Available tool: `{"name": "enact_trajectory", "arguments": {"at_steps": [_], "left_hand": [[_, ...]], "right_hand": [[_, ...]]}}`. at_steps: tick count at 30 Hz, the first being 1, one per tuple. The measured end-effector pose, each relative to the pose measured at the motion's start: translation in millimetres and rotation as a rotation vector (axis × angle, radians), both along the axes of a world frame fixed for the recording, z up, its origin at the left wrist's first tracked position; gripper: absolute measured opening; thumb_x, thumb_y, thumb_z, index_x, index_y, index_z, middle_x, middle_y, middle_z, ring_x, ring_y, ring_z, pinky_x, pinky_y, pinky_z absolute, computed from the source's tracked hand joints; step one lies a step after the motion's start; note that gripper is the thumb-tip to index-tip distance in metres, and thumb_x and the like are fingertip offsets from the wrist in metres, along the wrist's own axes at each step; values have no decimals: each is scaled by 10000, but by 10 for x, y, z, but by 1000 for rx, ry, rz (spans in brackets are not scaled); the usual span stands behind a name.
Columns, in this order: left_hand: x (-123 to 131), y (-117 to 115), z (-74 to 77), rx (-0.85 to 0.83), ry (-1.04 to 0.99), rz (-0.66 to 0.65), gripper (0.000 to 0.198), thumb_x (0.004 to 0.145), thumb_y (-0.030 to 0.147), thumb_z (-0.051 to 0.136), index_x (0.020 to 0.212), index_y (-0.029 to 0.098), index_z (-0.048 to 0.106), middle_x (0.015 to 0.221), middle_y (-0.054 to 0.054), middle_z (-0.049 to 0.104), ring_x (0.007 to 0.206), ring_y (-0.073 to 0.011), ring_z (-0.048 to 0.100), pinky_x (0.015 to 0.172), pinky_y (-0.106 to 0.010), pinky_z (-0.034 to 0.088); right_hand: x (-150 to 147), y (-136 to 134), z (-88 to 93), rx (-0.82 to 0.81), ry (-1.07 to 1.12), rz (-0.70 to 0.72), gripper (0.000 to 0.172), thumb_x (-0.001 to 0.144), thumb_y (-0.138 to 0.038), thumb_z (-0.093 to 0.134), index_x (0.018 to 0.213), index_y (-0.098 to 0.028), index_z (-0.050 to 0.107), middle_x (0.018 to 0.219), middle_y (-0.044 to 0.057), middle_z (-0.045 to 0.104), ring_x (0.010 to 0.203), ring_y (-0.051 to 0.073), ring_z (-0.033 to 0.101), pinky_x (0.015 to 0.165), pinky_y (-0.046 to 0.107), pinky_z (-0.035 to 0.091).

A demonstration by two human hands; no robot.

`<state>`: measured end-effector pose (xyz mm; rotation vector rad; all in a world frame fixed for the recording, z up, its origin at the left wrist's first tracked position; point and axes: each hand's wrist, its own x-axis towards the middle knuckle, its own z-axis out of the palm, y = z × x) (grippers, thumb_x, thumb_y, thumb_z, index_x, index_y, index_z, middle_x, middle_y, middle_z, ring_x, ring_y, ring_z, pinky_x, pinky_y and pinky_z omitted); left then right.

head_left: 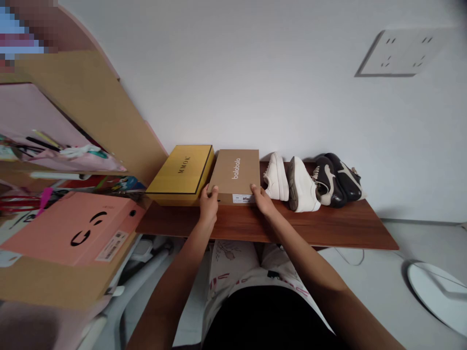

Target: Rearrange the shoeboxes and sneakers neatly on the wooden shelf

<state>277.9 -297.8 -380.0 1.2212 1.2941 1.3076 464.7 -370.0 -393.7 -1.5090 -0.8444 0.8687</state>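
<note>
A brown shoebox [233, 170] marked "balabala" lies on a dark reddish wooden board [328, 228], between my two hands. My left hand [209, 204] grips its front left corner, the thumb on the lid. At the front right corner, my right hand [263, 200] holds the box in the same way. Close on the left lies a yellow shoebox [180, 167] with black edges, lettered "MMOK". Just right of my right hand stands a white shoe [278, 177], with another white shoe [302, 187] tilted on its side. Beyond them are black-and-cream shoes [330, 182], partly overlapping.
To the left, a pink box [73, 226] sits on a cluttered shelf unit [120, 107] with pens and other small items. A wall with a socket plate [396, 52] rises behind the board. A round white base [438, 291] stands on the floor at right.
</note>
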Motion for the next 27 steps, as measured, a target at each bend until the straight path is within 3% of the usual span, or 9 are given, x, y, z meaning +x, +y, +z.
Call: {"name": "enact_trajectory", "arguments": {"at_steps": [6, 13, 17, 20, 23, 27], "left_hand": [[60, 103, -57, 31, 16, 45, 437, 893, 444, 606, 1244, 186, 583, 1236, -130, 665, 1165, -211, 623, 1031, -361, 466], [125, 132, 49, 16, 76, 85, 387, 912, 412, 583, 1214, 170, 585, 1221, -142, 664, 1159, -224, 620, 1052, -370, 445], [97, 21, 128, 43, 159, 113, 486, 919, 424, 573, 1303, 130, 521, 1372, -205, 556, 1305, -261, 527, 1124, -394, 377], [101, -211, 215, 219, 242, 97, 607, 905, 418, 610, 1409, 133, 425, 1509, -219, 409, 1440, -268, 367, 1198, -407, 263], [218, -523, 291, 382, 237, -26, 656, 913, 425, 608, 1467, 178, 358, 1564, -191, 336, 1475, -259, 305, 1217, -421, 227], [573, -849, 268, 334, 120, -392, 549, 944, 436, 552, 1432, 221, 420, 1491, -157, 472, 1385, -247, 461, 1160, -429, 350]], "right_hand": [[-50, 48, 56, -72, -51, -48, 826, 826, -772, 475, 1343, -137, 582, 1391, 157, 603, 1430, 294, 423, 1215, 435, 229], [-97, 54, 210, -73, -77, -33, 873, 830, -818, 399, 1324, -120, 575, 1388, 191, 596, 1406, 308, 456, 1196, 435, 276], [-113, -138, 339, -24, -160, 5, 854, 848, -801, 400, 1337, -123, 574, 1401, 187, 587, 1406, 333, 449, 1184, 465, 306], [11, -429, 426, 74, -203, -1, 795, 843, -756, 492, 1379, -172, 559, 1452, 150, 549, 1383, 323, 475, 1169, 466, 344], [356, -776, 462, 159, -258, -84, 717, 854, -695, 542, 1372, -200, 567, 1411, 146, 584, 1276, 302, 568, 1093, 478, 433], [997, -1208, 355, 161, -407, -305, 677, 839, -670, 577, 1288, -164, 610, 1272, 172, 645, 1082, 277, 647, 955, 482, 523]]}}
